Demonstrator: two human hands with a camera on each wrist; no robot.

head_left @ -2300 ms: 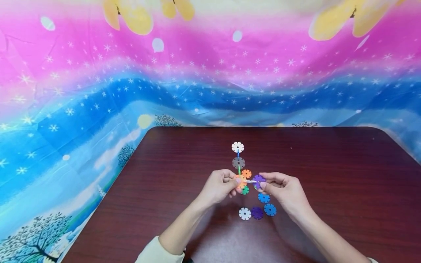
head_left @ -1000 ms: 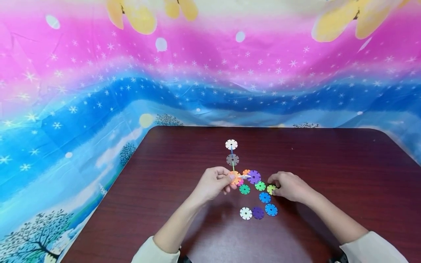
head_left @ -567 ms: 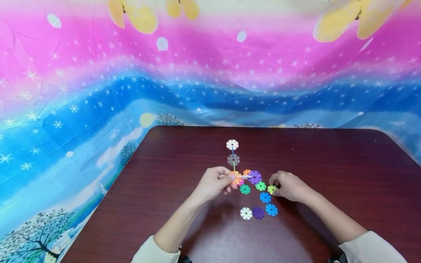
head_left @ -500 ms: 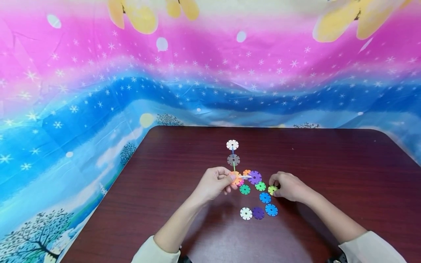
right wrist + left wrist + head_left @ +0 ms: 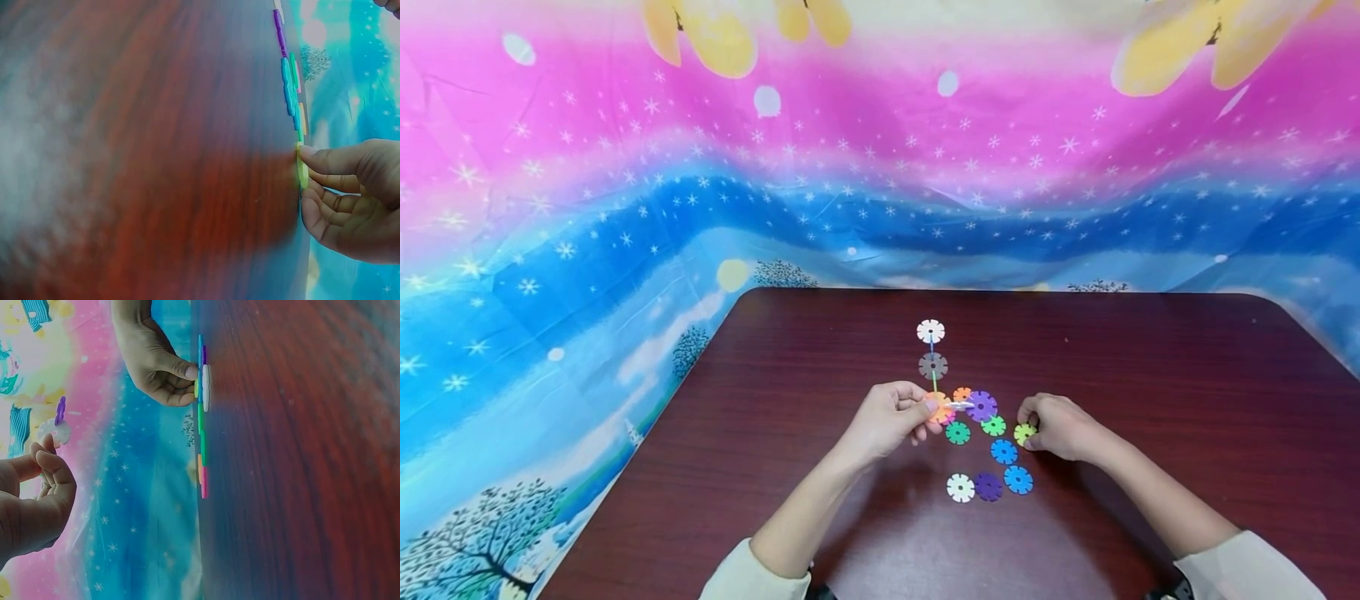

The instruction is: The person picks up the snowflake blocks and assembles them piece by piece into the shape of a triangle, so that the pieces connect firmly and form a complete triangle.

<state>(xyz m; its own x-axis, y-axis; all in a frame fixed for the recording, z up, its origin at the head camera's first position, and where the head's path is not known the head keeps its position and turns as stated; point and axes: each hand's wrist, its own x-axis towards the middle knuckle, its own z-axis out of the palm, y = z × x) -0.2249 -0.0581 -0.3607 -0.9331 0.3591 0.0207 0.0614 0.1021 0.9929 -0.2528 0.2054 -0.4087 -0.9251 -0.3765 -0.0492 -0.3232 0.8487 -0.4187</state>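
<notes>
In the head view, my left hand (image 5: 895, 417) pinches an orange notched disc (image 5: 937, 407), part of a chain of interlocking plastic discs raised above the table. From it the chain runs back through a grey disc (image 5: 933, 366) to a white disc (image 5: 931, 331). To its right, a white disc seen edge-on (image 5: 958, 406) joins a purple disc (image 5: 981, 406). My right hand (image 5: 1060, 427) pinches a yellow-green disc (image 5: 1024, 434) at the table surface. The right wrist view has the thumb on this yellow-green disc (image 5: 302, 167), with the fingers curled on its far side.
Loose discs lie on the brown table (image 5: 1187, 433) between the hands: orange (image 5: 962, 394), green (image 5: 957, 433), light green (image 5: 994, 426), blue (image 5: 1003, 452), another blue (image 5: 1018, 480), dark purple (image 5: 988, 487) and white (image 5: 960, 488). A printed cloth (image 5: 880, 183) hangs behind.
My right hand has let go of the chain's purple disc and moved right to grip the yellow-green disc, which has shifted slightly rightward. The left hand still holds the chain.
</notes>
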